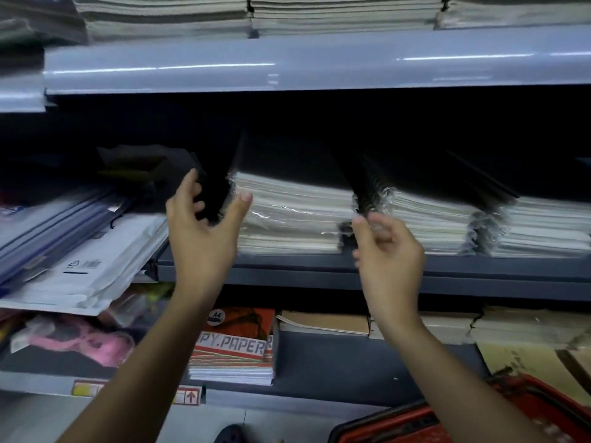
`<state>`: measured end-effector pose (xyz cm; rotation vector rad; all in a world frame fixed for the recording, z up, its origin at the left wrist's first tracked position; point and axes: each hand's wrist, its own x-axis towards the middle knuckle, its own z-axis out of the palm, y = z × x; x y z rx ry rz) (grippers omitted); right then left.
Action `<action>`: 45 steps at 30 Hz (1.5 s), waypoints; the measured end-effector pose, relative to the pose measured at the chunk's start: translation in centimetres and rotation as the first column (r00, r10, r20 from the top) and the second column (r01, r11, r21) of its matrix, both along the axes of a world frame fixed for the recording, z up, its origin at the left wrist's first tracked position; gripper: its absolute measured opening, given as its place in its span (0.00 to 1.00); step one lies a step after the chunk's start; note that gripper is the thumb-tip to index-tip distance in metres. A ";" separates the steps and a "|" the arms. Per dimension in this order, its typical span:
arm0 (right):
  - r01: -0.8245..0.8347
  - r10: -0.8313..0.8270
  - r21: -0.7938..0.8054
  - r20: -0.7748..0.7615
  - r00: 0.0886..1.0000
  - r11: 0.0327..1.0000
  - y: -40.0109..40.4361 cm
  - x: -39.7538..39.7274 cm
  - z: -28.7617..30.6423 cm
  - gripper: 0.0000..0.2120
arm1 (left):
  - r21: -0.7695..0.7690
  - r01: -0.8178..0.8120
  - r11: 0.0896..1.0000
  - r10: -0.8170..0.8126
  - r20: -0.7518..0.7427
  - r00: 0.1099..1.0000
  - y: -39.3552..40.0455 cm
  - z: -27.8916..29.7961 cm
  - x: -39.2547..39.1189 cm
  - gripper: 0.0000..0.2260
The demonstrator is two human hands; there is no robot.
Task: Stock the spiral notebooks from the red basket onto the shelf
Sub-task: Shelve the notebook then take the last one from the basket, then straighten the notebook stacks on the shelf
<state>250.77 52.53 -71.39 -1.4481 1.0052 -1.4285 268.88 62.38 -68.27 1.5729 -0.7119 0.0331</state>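
Observation:
Stacks of black-covered spiral notebooks point(294, 215) in clear wrap lie on the dark middle shelf point(319, 270). My left hand point(201, 231) is raised at the left front corner of the left stack, fingers spread, thumb touching the wrapped edge. My right hand point(387, 251) hovers at the stack's right front corner beside the wire spirals point(371, 196) of the neighbouring stack, fingers curled but holding nothing. The red basket point(415, 420) sits on the floor at the bottom right; its contents are mostly hidden by my right forearm.
White and blue plastic folders point(73, 251) slope on the shelf to the left. Below are a pack of copy paper point(236, 346), brown-covered pads point(326, 324) and a pink item point(80, 340). Paper stacks point(256, 14) fill the grey upper shelf point(287, 62).

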 end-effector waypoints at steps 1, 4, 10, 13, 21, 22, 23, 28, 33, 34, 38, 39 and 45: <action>-0.005 0.001 -0.045 -0.075 0.997 0.999 0.5 -0.5 -1.0 0.14 | 0.009 0.025 1.000 -0.025 -0.034 0.999 0.5 -1.0 0.2 0.37; -0.079 0.061 -0.052 -0.290 0.955 0.996 0.6 -0.4 -3.3 0.27 | 0.091 0.147 0.985 -0.128 -0.191 0.973 0.7 -4.2 1.4 0.41; -0.229 0.230 0.030 -0.223 0.947 0.973 -0.4 2.2 -2.9 0.28 | 0.196 0.332 0.923 -0.310 -0.134 0.941 -1.3 -5.6 2.9 0.22; -0.211 0.217 0.051 -0.143 0.966 0.976 -1.7 3.2 -2.7 0.15 | 0.214 0.296 0.931 -0.276 -0.118 0.954 -2.5 -5.3 3.2 0.16; -0.065 0.060 -0.042 -0.110 0.992 0.997 -2.2 5.0 -3.2 0.20 | 0.220 0.280 0.934 -0.262 -0.107 0.959 -3.6 -5.7 4.4 0.18; -0.050 0.046 -0.029 -0.114 0.992 0.998 -2.3 5.2 -3.0 0.20 | 0.215 0.297 0.930 -0.276 -0.121 0.953 -3.6 -5.6 4.6 0.20; -0.036 0.033 -0.026 -0.118 0.992 0.999 -2.2 5.4 -2.7 0.20 | 0.205 0.317 0.926 -0.294 -0.132 0.947 -3.7 -5.5 4.5 0.23; -0.025 0.018 -0.041 -0.160 0.987 0.999 -1.9 5.5 -2.4 0.12 | 0.069 0.404 0.912 -0.383 -0.210 0.900 -3.3 -4.6 4.2 0.42; -0.193 0.201 0.100 -0.075 0.977 0.976 -2.4 4.7 -2.6 0.36 | 0.006 0.436 0.900 -0.431 -0.141 0.891 -3.1 -4.4 4.7 0.37; -0.216 0.224 0.097 -0.091 0.970 0.972 -2.7 4.7 -2.7 0.34 | 0.006 0.437 0.900 -0.433 -0.123 0.893 -3.2 -4.4 4.5 0.30; -0.209 0.215 0.049 -0.194 0.957 0.977 -3.0 4.5 -2.7 0.10 | -0.051 0.438 0.898 -0.440 -0.139 0.887 -3.2 -4.2 4.3 0.21; -0.203 0.208 0.045 -0.180 0.961 0.978 -2.9 4.4 -2.7 0.07 | -0.053 0.442 0.895 -0.445 -0.150 0.883 -3.1 -4.2 4.3 0.22; -0.160 0.166 0.074 -0.081 0.983 0.984 -1.8 3.3 -2.5 0.10 | -0.040 0.418 0.908 -0.419 -0.141 0.897 -2.5 -4.5 2.6 0.23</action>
